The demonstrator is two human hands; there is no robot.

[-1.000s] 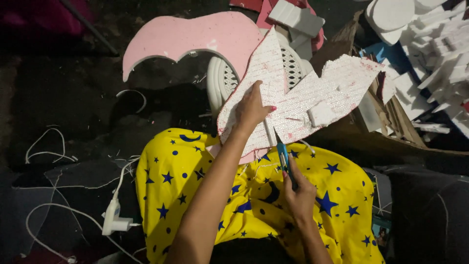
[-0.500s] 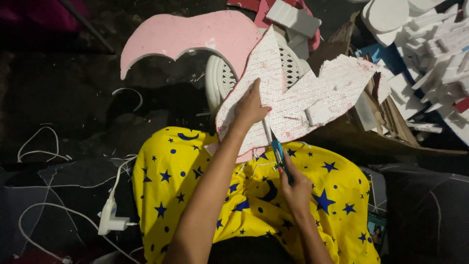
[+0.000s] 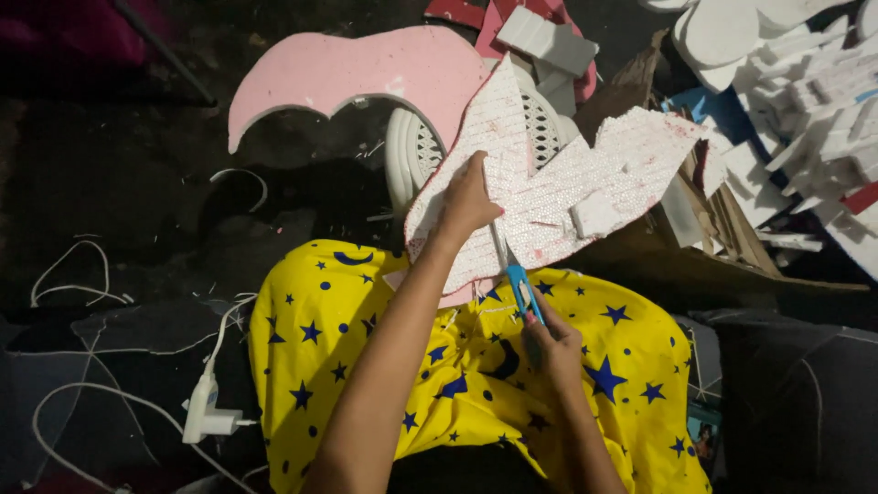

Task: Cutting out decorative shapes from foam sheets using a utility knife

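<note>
Foam sheet (image 3: 567, 197), white with a beaded surface and a reddish edge, rests against the lap of a person in a yellow cloth (image 3: 457, 366) printed with blue stars and moons. Its long axis runs from lower left to upper right, with one pointed lobe rising straight up and a second lobe reaching toward the upper right. The left hand (image 3: 468, 197) lies flat on its lower left part, fingers spread and pressing it steady. The right hand (image 3: 551, 352) has its grip clamped on the blue handle of a cutter (image 3: 517, 274), whose blade points up and slightly left into the sheet's lower edge.

Compared with the earlier frames, the blade sits a little further into the foam, and the left hand has hardly moved.

A pink foam shape (image 3: 366, 78) lies on the dark floor above, beside a white plastic basket (image 3: 416, 151) partly hidden by the sheet. White foam offcuts (image 3: 805, 73) are heaped at upper right. A white cable with a plug (image 3: 206, 412) trails at lower left.
</note>
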